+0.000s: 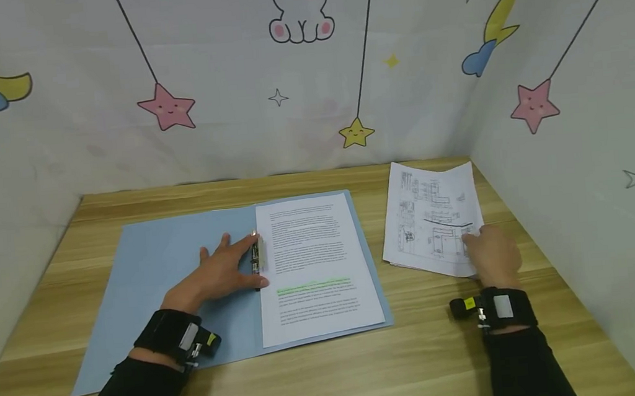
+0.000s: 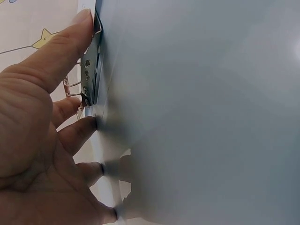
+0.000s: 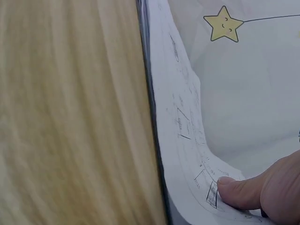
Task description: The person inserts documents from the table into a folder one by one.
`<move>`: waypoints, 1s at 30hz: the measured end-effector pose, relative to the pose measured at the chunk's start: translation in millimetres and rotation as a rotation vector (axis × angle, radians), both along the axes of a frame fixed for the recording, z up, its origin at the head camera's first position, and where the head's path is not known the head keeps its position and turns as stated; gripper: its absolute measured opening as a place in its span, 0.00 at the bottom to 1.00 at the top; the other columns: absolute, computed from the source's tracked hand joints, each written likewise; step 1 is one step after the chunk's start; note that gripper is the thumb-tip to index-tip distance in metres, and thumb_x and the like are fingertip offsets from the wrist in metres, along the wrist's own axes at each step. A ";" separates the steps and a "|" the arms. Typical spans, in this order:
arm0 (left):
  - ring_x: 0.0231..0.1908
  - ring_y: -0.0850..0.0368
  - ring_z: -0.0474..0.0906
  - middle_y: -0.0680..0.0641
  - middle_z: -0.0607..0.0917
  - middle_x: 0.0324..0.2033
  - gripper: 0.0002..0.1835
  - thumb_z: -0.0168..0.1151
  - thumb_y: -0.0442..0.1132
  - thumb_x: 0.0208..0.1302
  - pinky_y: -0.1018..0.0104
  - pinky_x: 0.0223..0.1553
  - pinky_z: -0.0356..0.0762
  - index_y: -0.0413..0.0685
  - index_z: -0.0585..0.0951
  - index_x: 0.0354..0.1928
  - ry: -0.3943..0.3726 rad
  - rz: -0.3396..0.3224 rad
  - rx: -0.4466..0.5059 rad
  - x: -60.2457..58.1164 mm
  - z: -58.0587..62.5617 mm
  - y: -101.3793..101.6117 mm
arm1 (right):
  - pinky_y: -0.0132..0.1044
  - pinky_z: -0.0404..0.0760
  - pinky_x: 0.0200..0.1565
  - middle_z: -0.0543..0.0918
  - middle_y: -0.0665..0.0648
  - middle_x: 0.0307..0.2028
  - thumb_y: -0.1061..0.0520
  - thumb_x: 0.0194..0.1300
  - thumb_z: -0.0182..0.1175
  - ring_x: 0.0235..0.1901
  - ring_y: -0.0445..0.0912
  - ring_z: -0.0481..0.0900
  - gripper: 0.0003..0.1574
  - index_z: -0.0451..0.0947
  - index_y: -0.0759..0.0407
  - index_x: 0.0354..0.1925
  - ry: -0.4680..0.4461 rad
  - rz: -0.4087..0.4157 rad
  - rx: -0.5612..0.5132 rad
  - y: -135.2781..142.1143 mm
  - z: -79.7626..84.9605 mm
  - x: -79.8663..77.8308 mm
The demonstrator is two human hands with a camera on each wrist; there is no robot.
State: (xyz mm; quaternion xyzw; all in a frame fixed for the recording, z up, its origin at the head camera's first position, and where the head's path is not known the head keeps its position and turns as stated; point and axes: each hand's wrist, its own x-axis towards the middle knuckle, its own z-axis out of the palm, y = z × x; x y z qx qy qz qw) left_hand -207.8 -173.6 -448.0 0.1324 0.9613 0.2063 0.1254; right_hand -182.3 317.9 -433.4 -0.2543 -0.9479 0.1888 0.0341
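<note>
- The blue folder point(image 1: 171, 253) is lying spread flat on the table point(image 1: 365, 374), so that part is looking done
- The text sheets point(image 1: 317, 303) are resting on the folder's right-hand side, a green highlighted band point(image 1: 313, 285) running across the top one, their left edge lying along the metal clip point(image 1: 255, 260)
- The left grip point(image 1: 220, 277) is grasping nothing: its fingers are spreading out, thumb and forefinger touching opposite ends of the clip
- Whether the clip is fastening the text sheets, the pictures are not showing clearly
- The drawing sheets point(image 1: 431, 214) are lying to the right of the folder, well apart from it, so, judging by this, any filing of them is not yet happening
- The right grip point(image 1: 494, 255) is pinching their near right corner, thumb pressing on top, with the fingers beneath partly hiding; the paper is curving near that thumb
</note>
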 end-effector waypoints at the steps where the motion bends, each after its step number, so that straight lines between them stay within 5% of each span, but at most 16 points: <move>1: 0.66 0.34 0.35 0.40 0.62 0.66 0.57 0.60 0.73 0.31 0.21 0.56 0.30 0.62 0.54 0.67 -0.002 0.001 0.001 0.2 0.2 -0.1 | 0.50 0.70 0.28 0.77 0.75 0.48 0.48 0.61 0.49 0.40 0.63 0.74 0.32 0.69 0.72 0.52 0.011 0.000 -0.021 0.5 2.2 1.2; 12: 0.67 0.35 0.35 0.42 0.61 0.67 0.56 0.60 0.73 0.31 0.23 0.57 0.29 0.63 0.54 0.67 -0.009 0.009 -0.003 1.0 3.1 -1.0 | 0.32 0.78 0.25 0.77 0.57 0.43 0.33 0.57 0.48 0.32 0.42 0.77 0.41 0.67 0.60 0.58 0.128 -0.162 -0.569 -6.5 24.8 11.4; 18: 0.67 0.36 0.35 0.43 0.62 0.67 0.56 0.61 0.73 0.30 0.23 0.58 0.28 0.64 0.55 0.67 -0.018 0.011 0.008 -4.5 4.1 7.0 | 0.27 0.79 0.25 0.77 0.48 0.38 0.37 0.55 0.53 0.32 0.39 0.79 0.39 0.68 0.59 0.57 0.117 -0.085 -0.784 -36.2 20.9 17.4; 30: 0.68 0.39 0.33 0.46 0.59 0.68 0.55 0.62 0.71 0.31 0.27 0.60 0.27 0.67 0.54 0.67 -0.024 -0.007 0.022 -15.3 12.3 35.4 | 0.32 0.79 0.21 0.83 0.58 0.35 0.40 0.57 0.54 0.26 0.46 0.80 0.27 0.77 0.60 0.42 0.099 0.158 -0.652 -90.0 11.0 37.6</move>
